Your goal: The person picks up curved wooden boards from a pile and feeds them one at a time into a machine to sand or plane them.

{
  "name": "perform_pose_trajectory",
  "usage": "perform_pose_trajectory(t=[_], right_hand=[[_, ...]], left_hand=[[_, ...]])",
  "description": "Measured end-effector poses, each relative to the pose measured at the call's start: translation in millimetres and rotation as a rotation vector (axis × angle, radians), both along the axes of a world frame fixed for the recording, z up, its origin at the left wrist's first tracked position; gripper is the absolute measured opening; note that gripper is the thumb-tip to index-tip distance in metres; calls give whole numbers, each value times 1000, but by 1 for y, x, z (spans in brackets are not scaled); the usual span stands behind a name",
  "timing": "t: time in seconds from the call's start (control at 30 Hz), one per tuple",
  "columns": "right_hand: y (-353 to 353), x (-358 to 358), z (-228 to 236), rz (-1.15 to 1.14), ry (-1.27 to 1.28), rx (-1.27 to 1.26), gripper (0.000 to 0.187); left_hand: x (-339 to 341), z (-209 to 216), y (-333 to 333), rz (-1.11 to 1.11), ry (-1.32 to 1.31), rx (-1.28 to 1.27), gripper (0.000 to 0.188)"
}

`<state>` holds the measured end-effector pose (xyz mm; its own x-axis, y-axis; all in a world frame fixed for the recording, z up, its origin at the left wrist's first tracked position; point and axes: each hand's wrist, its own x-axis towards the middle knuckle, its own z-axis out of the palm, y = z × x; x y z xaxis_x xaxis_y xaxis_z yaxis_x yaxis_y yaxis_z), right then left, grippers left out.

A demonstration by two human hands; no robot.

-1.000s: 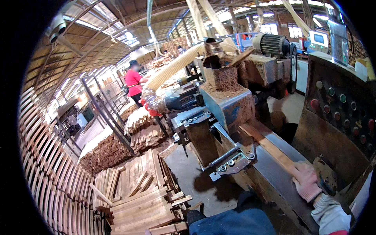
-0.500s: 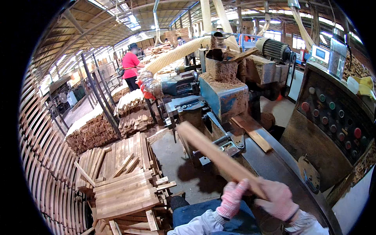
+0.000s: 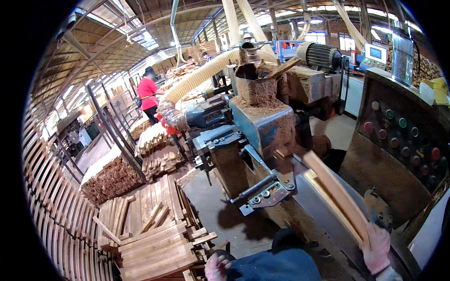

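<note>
My right hand (image 3: 376, 247), in a pale pinkish work glove, grips the near end of a long wooden board (image 3: 338, 199). The board slants over the metal machine bed (image 3: 323, 216), its far end toward the machine. A lighter wooden strip runs along its left side; whether this is a separate piece I cannot tell. Ahead, a short wooden end (image 3: 282, 151) shows at the mouth of the dusty blue woodworking machine (image 3: 262, 119). My left hand (image 3: 217, 267) is low by my left knee, beside the stacked boards (image 3: 157, 248), fingers loosely apart and holding nothing visible.
A metal guide bracket (image 3: 265, 193) juts from the bed's left side. A control panel (image 3: 398, 140) with several buttons stands at the right. Timber piles (image 3: 112, 171) and a slatted wood stack (image 3: 51, 201) lie left. A person in red (image 3: 148, 91) stands farther back.
The left hand has let go of the board and dropped left toward the stack. My right hand has swung the board right, over the bed. The board on the bed has moved toward the machine.
</note>
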<state>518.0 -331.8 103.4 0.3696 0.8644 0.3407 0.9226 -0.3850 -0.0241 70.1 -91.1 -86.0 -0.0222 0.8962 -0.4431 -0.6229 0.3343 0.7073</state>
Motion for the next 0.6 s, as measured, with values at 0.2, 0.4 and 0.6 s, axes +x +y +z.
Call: perform_pose_trajectory(t=[0.2, 0.4, 0.6], right_hand=[[141, 35, -1, 88, 24, 314, 74], [241, 12, 7, 250, 171, 405, 72], [129, 2, -23, 332, 145, 339, 80]], left_hand=[[-154, -87, -17, 226, 272, 64, 30], [-273, -165, 45, 595, 982, -193, 53], [-302, -161, 52, 235, 760, -149, 60]])
